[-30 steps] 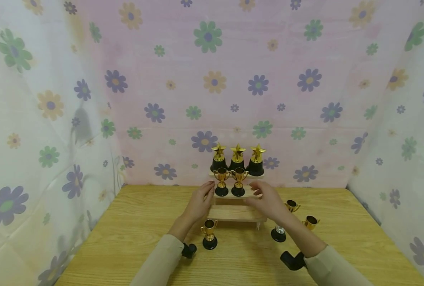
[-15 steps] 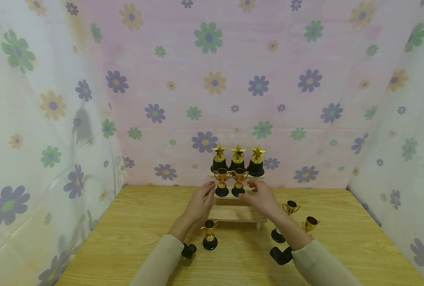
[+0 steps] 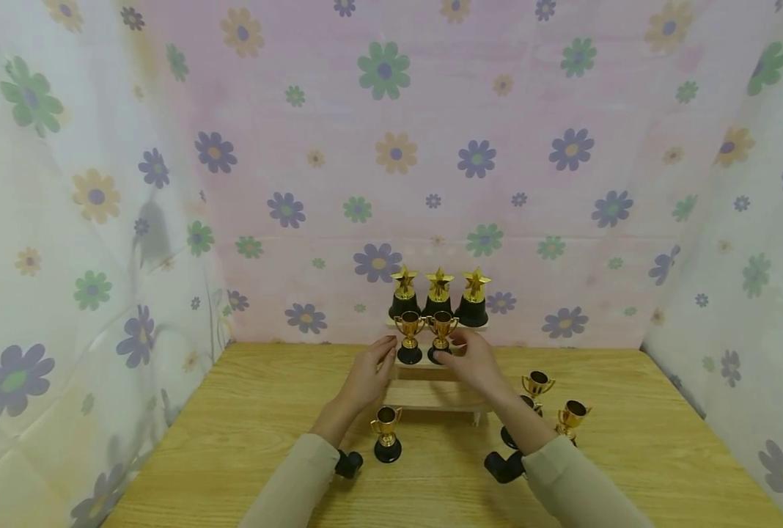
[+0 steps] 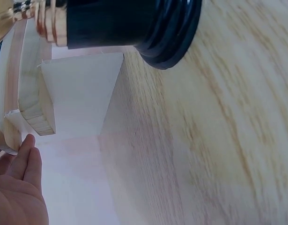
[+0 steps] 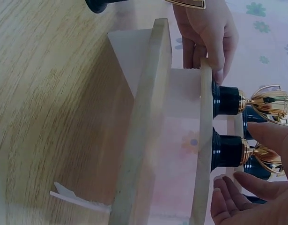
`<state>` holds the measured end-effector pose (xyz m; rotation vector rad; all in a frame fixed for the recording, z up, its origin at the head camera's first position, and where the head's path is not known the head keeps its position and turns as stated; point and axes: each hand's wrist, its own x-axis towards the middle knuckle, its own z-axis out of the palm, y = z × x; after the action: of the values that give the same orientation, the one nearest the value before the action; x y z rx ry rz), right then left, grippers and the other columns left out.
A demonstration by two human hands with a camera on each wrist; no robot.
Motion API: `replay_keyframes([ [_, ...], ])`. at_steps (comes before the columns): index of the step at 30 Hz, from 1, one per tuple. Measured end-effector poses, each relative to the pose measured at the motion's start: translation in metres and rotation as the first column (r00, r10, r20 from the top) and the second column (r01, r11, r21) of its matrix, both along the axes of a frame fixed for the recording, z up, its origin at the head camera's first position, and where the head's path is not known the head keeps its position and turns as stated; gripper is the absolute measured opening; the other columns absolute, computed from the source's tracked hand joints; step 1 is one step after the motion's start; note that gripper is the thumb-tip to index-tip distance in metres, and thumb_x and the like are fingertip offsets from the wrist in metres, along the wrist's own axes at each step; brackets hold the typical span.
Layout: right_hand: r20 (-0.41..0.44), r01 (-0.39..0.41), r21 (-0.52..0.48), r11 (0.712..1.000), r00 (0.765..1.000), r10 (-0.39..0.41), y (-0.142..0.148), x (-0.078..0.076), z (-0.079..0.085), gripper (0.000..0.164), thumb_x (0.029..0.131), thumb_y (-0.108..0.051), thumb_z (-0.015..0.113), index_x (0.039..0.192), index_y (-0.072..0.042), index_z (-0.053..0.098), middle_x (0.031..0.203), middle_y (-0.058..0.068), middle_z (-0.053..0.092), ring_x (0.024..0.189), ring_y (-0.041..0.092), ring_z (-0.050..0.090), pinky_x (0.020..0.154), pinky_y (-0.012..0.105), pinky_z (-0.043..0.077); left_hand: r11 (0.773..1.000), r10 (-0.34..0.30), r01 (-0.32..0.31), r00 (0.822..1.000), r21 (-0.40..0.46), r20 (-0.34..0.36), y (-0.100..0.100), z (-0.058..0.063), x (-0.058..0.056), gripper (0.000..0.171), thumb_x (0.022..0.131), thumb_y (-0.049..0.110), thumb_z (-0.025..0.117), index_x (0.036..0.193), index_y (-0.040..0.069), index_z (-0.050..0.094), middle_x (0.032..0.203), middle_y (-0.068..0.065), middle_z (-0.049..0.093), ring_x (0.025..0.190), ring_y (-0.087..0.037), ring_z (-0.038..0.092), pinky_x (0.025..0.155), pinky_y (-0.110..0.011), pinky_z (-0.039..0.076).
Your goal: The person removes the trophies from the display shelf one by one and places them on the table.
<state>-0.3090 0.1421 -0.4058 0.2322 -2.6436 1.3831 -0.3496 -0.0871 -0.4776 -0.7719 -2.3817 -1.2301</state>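
A small stepped wooden stand (image 3: 431, 394) stands at the back of the table. Two gold cup trophies with black bases are on its middle step. Around the right-hand cup trophy (image 3: 441, 327), my right hand (image 3: 476, 361) pinches with the thumb in front and fingers at the far side. The left-hand cup trophy (image 3: 409, 327) stands upright beside it. My left hand (image 3: 367, 372) holds the left end of the middle step, its fingers (image 4: 32, 164) low at the board's edge. Three gold star trophies (image 3: 439, 297) are lined up on the top step.
One gold cup trophy (image 3: 387, 433) stands on the wood-grain table (image 3: 246, 425) at front left. More cup trophies (image 3: 572, 416) stand right, one partly hidden by my right forearm. Black wrist gear (image 3: 505, 467) sits below the right forearm. Flower-patterned cloth (image 3: 391, 191) encloses the back and sides.
My right hand has moved left, from beside the stand to the right-hand cup trophy, and closed around its base. The left hand has stayed at the step's end.
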Motion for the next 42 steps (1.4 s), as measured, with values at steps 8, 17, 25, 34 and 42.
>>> replay_keyframes([
  [8, -0.016, 0.042, -0.036, 0.998, 0.999, -0.042, -0.005, -0.005, -0.005, 0.038, 0.094, -0.019, 0.074, 0.124, 0.002, 0.065, 0.116, 0.020, 0.066, 0.105, 0.035, 0.068, 0.080, 0.044, 0.061, 1.000, 0.004, -0.004, 1.000, 0.006, 0.011, 0.000, -0.001, -0.001, 0.038, 0.109, 0.007, 0.048, 0.139, -0.015, 0.053, 0.145, -0.033, 0.051, 0.133, -0.042, 0.054, 0.103, -0.045, 0.053],
  [17, -0.047, 0.035, -0.057, 0.998, 0.998, -0.038, -0.009, -0.006, -0.006, 0.034, 0.094, -0.016, 0.074, 0.121, 0.003, 0.067, 0.112, 0.019, 0.067, 0.101, 0.035, 0.068, 0.079, 0.044, 0.061, 1.000, 0.003, -0.003, 1.000, 0.000, 0.003, 0.000, -0.002, -0.001, 0.038, 0.109, 0.007, 0.047, 0.138, -0.018, 0.053, 0.145, -0.034, 0.050, 0.133, -0.044, 0.053, 0.104, -0.048, 0.052],
  [25, -0.068, 0.062, -0.074, 0.995, 0.995, -0.067, -0.010, -0.007, -0.012, 0.021, 0.095, -0.017, 0.075, 0.111, -0.003, 0.072, 0.104, 0.013, 0.069, 0.097, 0.032, 0.069, 0.074, 0.040, 0.060, 1.000, 0.002, -0.002, 1.000, 0.003, 0.012, 0.000, 0.000, 0.000, 0.038, 0.109, 0.007, 0.047, 0.138, -0.017, 0.053, 0.146, -0.033, 0.050, 0.134, -0.044, 0.052, 0.104, -0.048, 0.052],
  [34, -0.076, 0.062, -0.088, 0.994, 0.995, -0.069, -0.012, -0.009, -0.014, 0.019, 0.095, -0.016, 0.075, 0.109, -0.004, 0.072, 0.102, 0.013, 0.069, 0.094, 0.031, 0.070, 0.072, 0.040, 0.060, 1.000, 0.001, -0.001, 1.000, -0.004, 0.019, -0.001, 0.000, 0.001, 0.039, 0.110, 0.009, 0.046, 0.139, -0.017, 0.052, 0.148, -0.031, 0.049, 0.135, -0.044, 0.051, 0.104, -0.048, 0.052],
  [42, -0.072, 0.072, -0.080, 0.994, 0.994, -0.078, -0.009, -0.007, -0.013, 0.021, 0.095, -0.016, 0.075, 0.111, -0.003, 0.072, 0.103, 0.013, 0.070, 0.094, 0.031, 0.069, 0.073, 0.040, 0.060, 1.000, -0.005, 0.005, 1.000, -0.005, 0.031, -0.001, 0.001, 0.001, 0.040, 0.110, 0.010, 0.045, 0.140, -0.016, 0.052, 0.148, -0.032, 0.048, 0.136, -0.043, 0.051, 0.105, -0.047, 0.052],
])
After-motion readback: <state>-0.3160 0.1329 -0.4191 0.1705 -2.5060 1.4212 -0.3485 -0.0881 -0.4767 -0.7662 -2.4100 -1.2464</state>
